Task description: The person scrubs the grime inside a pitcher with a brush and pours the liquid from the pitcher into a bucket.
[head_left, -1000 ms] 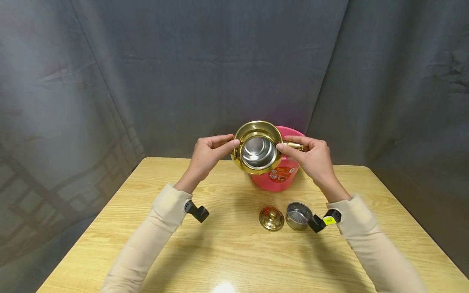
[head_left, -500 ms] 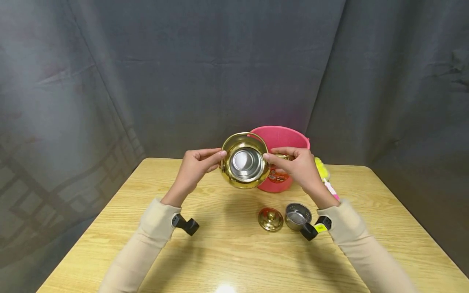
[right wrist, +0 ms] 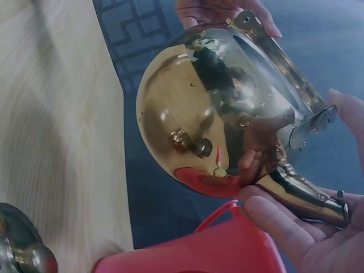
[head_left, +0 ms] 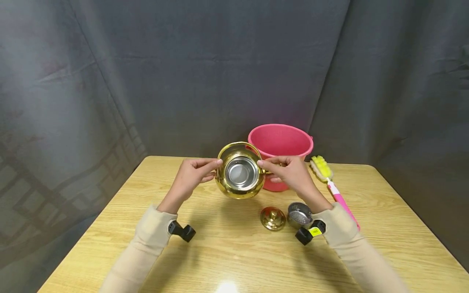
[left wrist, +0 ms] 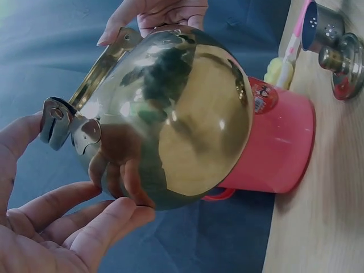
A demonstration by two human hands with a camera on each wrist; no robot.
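A shiny gold teapot (head_left: 241, 174) with a steel-lined inside is held up over the table, its open mouth tilted toward the head camera. My left hand (head_left: 188, 175) grips its left side, thumb at the handle hinge and fingers under the round body. On the spout side, my right hand (head_left: 293, 173) holds it with the thumb at the other hinge. The right wrist view shows the spout (right wrist: 301, 196) lying along the right fingers. Below, the gold lid (head_left: 272, 218) rests knob up beside a perforated steel strainer (head_left: 299, 213), partly covered by the right wrist camera.
A pink bucket (head_left: 280, 140) stands at the back, behind the teapot and right hand. To its right lies a yellow sponge brush (head_left: 322, 167) with a pink and white handle, partly under the right forearm. Grey curtains (head_left: 220, 81) hang behind the table.
Both hands have brought the teapot left and lower, closer to the person, away from in front of the bucket. The bucket's opening and the sponge brush have come into sight.
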